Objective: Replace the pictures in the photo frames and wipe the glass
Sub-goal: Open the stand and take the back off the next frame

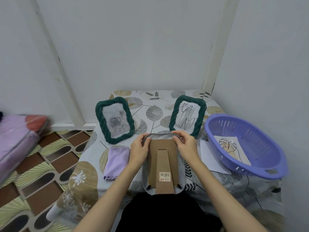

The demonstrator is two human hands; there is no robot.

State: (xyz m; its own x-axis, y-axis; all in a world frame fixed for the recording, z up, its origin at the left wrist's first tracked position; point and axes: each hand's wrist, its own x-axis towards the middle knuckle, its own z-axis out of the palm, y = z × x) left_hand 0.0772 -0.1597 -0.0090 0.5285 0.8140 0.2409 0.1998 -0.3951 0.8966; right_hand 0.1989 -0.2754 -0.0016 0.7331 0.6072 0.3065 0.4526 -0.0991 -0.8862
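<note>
Head view: I see a frame (163,166) lying face-down at the tabletop's (192,101) near edge, cardboard back up. My left hand (140,148) and right hand (184,143) grip its far corners. Beyond stand two green frames, a rose picture (115,120) left, a line sketch (187,116) right. A lilac cloth (116,162) lies left; a purple basket (265,164) holding a leaf print (231,149) sits right. White walls surround; patterned floor (33,178) left.
</note>
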